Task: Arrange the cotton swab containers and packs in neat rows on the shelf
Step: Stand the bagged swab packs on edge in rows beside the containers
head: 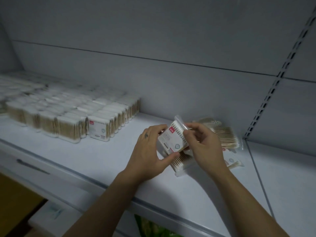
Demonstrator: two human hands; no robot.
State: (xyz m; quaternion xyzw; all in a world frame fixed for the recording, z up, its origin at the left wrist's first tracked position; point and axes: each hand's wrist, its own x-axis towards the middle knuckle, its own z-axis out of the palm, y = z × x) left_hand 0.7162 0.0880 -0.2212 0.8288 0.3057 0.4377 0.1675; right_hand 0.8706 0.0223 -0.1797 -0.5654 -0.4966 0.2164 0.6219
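Left hand point(150, 151) curls thumb and fingers round the edges of one cotton swab pack point(172, 140), held just above the shelf point(106, 156) toward its right end; right hand point(203, 147) pinches the same pack near its upper corner, fingers bent; judged from how things lie, most of the work is done; rows point(77, 117) of upright packs fill the left part of the shelf from the back panel point(171, 40) toward the front edge, blurred at the far left, so their count cannot be told; what is left is the loose pile point(225, 137) lying flat and askew near the right rear corner, a few packs overlapping, with one more pack point(181, 161) directly under the held one; the held pack probably belongs beside the right end of the rows, across the stretch of shelf between rows and pile; the overlap means each loose pack must be lifted off in turn, and both hands hide part of the pile; slotted upright point(273, 89) bounds the right end; something green point(153, 226) shows below the front edge, too unclear to name
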